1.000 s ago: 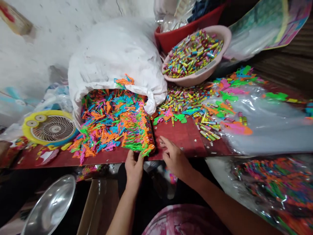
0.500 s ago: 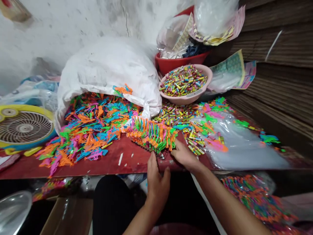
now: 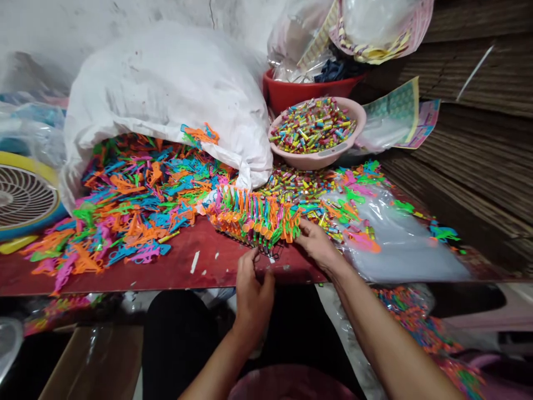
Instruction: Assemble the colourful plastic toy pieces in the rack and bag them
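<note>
A wire rack [image 3: 272, 255] is carrying a packed row of coloured plastic pieces [image 3: 258, 214] and is sitting mid-table, towards the near edge of the red table [image 3: 175, 272]. The left hand [image 3: 255, 286] is lying at the rack's near side, its thumb standing well apart from its fingers; it is gripping nothing visible. The right hand [image 3: 320, 244] is bending its fingers at the row's right end; whether they are gripping a piece cannot be told. Loose pieces [image 3: 137, 211] are spilling from a white sack [image 3: 166, 83] at left. A pink basin [image 3: 360, 119] is holding small tubes [image 3: 312, 128] at the far side; clear plastic bags [image 3: 410, 250] are lying at right.
</note>
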Motion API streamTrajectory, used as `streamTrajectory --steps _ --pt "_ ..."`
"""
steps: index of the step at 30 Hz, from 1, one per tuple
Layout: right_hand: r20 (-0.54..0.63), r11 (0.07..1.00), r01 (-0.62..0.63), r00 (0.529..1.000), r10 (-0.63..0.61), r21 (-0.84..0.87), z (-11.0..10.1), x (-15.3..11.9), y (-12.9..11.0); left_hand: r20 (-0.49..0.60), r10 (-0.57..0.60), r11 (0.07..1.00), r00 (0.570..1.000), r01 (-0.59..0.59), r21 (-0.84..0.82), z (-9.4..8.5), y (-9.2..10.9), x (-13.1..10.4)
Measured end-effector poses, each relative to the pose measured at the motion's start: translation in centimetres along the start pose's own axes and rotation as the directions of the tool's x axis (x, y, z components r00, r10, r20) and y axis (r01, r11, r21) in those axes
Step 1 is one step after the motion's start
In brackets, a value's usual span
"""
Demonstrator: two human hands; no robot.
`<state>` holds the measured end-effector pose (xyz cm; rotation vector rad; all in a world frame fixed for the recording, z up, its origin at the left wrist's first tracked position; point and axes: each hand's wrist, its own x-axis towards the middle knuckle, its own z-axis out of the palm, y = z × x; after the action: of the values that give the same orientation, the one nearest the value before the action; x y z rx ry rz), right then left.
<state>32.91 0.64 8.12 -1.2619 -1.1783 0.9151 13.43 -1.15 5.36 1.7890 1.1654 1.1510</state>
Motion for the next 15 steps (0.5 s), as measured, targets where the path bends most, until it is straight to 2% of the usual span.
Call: streamTrajectory --steps 2,6,8,10,13,15 --pt "0.0 1.0 -0.01 1.0 0.01 -0.027 -0.3 0.1 0.5 -0.04 -0.009 1.0 0.999 0.01 0.01 -0.2 -0.2 0.3" --pt "0.014 0.995 0.047 0.999 -0.046 -0.088 -0.9 0.9 1.3 -0.212 0.02 0.999 0.977 -0.012 0.038 -0.3 -0.8 1.1" --pt "0.049 0.986 0.082 0.996 -0.076 -0.146 -1.1 1.4 1.4 -0.218 0.079 0.994 0.973 -0.061 0.091 -0.1 -0.9 1.6" --pt "0.077 0.97 0.107 0.993 -0.092 -0.218 -0.9 1.7 1.2 -0.179 0.117 0.985 0.977 -0.092 0.142 0.1 -0.9 1.9" --pt "0.077 0.937 0.125 0.991 -0.106 -0.327 0.3 0.9 0.4 -0.203 0.118 0.978 0.972 -0.078 0.194 0.0 -1.2 2.2" --pt "0.105 0.909 0.15 0.987 -0.119 -0.389 1.9 -0.3 -0.1 -0.254 0.107 0.978 0.961 -0.056 0.201 -0.9 -1.8 2.1"
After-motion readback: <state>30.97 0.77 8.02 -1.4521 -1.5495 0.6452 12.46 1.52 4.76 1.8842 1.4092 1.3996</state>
